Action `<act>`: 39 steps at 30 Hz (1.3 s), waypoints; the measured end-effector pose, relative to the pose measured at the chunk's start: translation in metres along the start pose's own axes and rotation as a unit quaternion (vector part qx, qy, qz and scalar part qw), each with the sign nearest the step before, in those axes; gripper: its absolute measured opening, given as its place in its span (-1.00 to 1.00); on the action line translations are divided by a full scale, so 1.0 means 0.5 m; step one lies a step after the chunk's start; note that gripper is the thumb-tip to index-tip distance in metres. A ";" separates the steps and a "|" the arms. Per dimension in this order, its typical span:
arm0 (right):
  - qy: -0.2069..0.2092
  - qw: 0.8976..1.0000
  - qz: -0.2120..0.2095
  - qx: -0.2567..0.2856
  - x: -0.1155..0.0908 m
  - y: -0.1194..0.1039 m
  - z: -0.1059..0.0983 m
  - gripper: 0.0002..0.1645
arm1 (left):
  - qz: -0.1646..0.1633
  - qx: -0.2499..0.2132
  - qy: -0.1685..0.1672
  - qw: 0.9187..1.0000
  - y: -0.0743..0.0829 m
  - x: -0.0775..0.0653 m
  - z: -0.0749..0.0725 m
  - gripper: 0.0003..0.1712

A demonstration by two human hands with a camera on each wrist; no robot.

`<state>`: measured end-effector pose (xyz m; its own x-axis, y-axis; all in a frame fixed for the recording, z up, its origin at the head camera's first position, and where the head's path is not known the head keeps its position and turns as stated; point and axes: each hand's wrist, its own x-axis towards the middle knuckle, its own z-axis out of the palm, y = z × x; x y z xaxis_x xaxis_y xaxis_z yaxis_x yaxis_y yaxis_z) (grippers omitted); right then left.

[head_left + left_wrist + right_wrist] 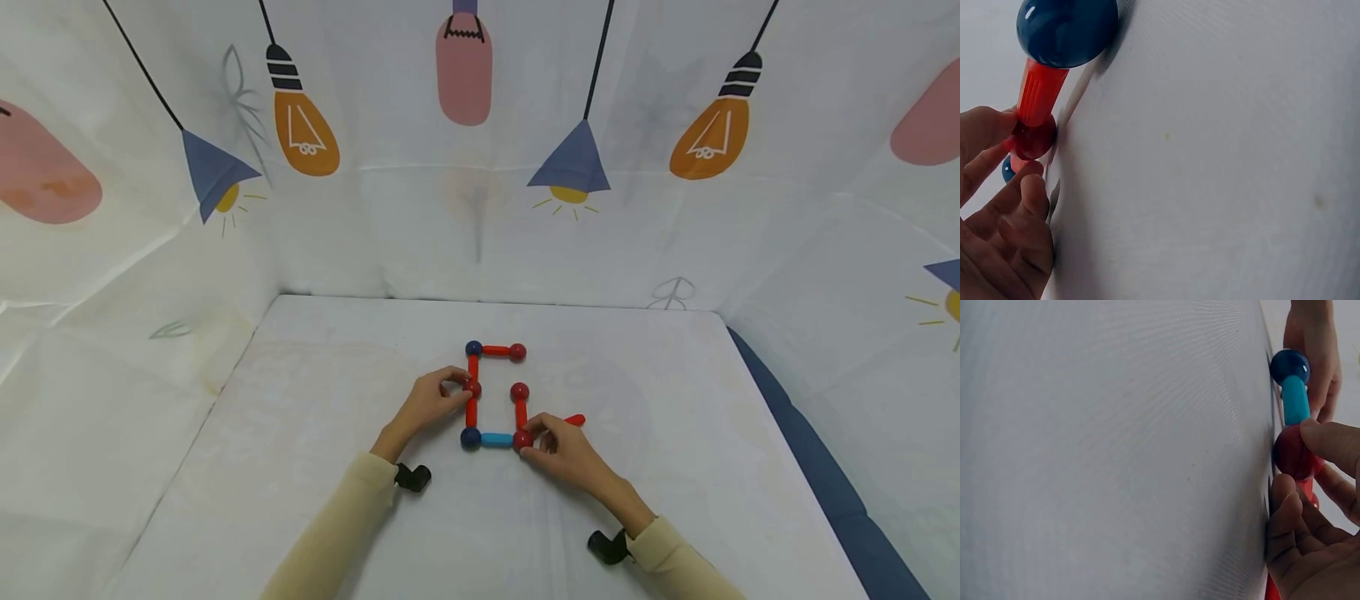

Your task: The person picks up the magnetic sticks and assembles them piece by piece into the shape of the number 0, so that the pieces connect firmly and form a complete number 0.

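Balls and rods joined in an open, G-like outline lie flat on the white table. My left hand (433, 398) pinches the red ball (1036, 139) midway down the left side, between two red rods. Thumb and fingers of my right hand (566, 452) hold the red ball (1294, 452) at the lower right corner. A light blue rod (497, 440) links that ball to a dark blue ball (470, 438); a red rod (521, 412) runs from it up to another red ball (519, 391). At the top, a dark blue ball (474, 349) joins a short red rod ending in a red ball (517, 352).
A red rod (575, 420) lies just beyond my right hand, partly hidden by it. White sheeting (420, 225) printed with lamps and bulbs hangs behind and beside the table (675, 400). Dark blue fabric (813, 454) runs along the right edge.
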<state>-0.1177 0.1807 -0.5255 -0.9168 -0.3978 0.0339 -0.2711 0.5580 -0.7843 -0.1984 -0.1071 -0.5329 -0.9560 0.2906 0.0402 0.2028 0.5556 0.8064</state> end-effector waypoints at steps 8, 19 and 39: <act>-0.019 1.000 -0.007 -0.005 -0.002 -0.011 -0.011 -0.63 | -0.008 -0.033 0.009 0.999 -0.002 -0.002 0.011 -0.66; -0.011 1.000 0.003 0.002 -0.003 -0.016 -0.013 -0.67 | -0.029 -0.085 0.007 0.996 -0.009 -0.006 0.017 -0.66; -0.035 0.999 0.011 -0.033 0.002 -0.024 -0.043 -0.70 | -0.036 -0.092 0.022 0.995 -0.012 -0.015 0.026 -0.62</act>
<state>-0.1215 0.1895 -0.5028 -0.9004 -0.4341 -0.0289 -0.2721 0.6137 -0.7412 -0.1899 -0.1026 -0.5458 -0.9760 0.2176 0.0004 0.0942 0.4208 0.9022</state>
